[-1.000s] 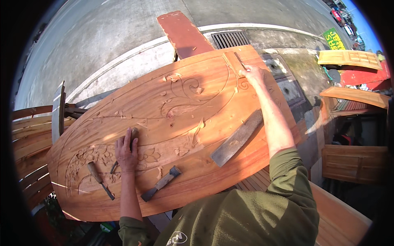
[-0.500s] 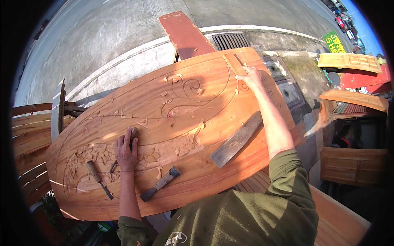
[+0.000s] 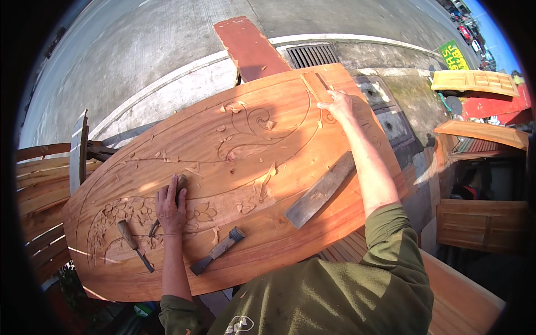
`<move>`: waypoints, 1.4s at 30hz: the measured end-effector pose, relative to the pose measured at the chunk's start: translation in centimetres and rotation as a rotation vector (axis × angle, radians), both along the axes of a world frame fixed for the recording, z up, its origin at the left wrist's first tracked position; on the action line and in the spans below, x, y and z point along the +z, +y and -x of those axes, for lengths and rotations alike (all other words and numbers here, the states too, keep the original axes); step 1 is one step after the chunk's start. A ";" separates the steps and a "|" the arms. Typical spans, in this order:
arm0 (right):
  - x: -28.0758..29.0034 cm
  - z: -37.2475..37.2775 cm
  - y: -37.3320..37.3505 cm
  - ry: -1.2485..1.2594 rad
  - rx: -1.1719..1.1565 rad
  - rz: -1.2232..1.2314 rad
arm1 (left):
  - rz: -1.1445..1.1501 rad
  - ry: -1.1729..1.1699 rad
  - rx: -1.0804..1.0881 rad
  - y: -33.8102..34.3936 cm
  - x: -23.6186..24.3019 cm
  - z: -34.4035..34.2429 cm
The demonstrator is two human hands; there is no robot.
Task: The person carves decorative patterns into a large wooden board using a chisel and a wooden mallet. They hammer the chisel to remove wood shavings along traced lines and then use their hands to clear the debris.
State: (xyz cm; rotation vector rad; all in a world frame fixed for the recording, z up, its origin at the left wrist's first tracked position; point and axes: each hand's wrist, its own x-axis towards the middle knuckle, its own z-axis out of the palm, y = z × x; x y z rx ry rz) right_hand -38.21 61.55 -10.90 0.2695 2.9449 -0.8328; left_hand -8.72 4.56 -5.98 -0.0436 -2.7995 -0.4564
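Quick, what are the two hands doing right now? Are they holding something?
Left hand: lies on the carved wooden panel, over a dark tool handle; whether it grips it cannot be told.
Right hand: open, fingers on the panel's far edge, holding nothing.
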 end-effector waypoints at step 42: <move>-0.7 -1.3 0.0 0.150 -0.058 0.106 | 0.020 -0.039 0.000 0.1 0.2 -0.1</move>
